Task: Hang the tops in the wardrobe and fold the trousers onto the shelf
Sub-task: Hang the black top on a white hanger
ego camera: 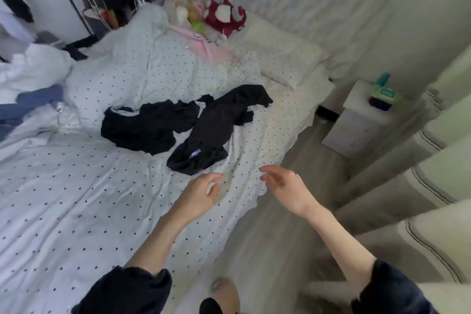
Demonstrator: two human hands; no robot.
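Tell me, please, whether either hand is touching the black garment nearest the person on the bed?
Apart. The head view shows dotted sheet between the left hand and the black garment; the right hand hovers farther right.

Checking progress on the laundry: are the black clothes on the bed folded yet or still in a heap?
Still in a heap: the black clothes lie crumpled on the dotted bedsheet, untouched by either hand.
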